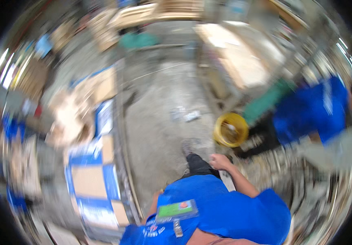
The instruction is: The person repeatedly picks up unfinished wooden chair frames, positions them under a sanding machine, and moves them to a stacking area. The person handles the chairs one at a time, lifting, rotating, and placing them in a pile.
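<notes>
- Right hand (220, 161): fingers look curled in at the wearer's side; blur, can't tell if it grasps anything.
- White flat piece (227, 180): just below right hand, partly covered by the arm; held or merely behind, can't tell.
- Left hand (159, 193): low at the other side, mostly hidden by the blue shirt (225, 208); grasp can't be told.
- Yellow bucket (224, 141): on the floor, ahead and right, near right hand but apart from it; some contents inside, too blurred to name.
- Progress, judged from this view: no handling clearly under way; nothing readable as finished, and what is left can't be told.
- Dark shoe (187, 146): out ahead on the grey concrete floor (153, 141).
- Small white packet (192, 116): on floor, left of bucket.
- Blue-and-brown carton (88, 181): left of wearer, well apart from right hand.
- Crumpled brown paper (70, 120): heaped beyond carton.
- Co-worker in blue top (307, 112): right side, past bucket; hands unclear.
- Wooden tabletop (237, 55): ahead right, pale, motion-smeared.
</notes>
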Tool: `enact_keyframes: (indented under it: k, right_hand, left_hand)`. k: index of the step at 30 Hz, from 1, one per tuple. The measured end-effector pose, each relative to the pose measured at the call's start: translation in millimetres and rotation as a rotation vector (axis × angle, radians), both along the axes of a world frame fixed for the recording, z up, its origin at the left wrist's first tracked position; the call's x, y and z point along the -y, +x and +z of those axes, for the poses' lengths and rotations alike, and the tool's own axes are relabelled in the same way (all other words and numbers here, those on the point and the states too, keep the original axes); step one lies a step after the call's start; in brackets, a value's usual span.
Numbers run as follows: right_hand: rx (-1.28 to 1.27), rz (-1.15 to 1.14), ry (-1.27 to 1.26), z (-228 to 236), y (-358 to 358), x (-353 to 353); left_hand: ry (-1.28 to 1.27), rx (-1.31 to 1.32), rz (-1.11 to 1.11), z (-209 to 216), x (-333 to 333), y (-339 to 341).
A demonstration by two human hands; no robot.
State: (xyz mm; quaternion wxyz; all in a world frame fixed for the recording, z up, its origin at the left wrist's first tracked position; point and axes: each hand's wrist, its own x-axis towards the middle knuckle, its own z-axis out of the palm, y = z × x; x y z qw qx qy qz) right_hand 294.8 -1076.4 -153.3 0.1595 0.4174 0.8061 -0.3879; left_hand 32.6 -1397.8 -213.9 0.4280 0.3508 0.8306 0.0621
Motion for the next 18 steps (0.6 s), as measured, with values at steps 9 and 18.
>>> enact_keyframes:
  k: [9,18]
  right_hand:
    - [-0.205,0.094,-0.091,-33.4,-126.9,-69.2]
    - [-0.163,0.496,-0.035,-32.1,-302.8,-188.0]
  left_hand:
    - [0.237,-0.036,0.676,44.5,-71.8,-92.8]
    - [0.419,-0.182,1.149,76.2,-97.9,-155.2]
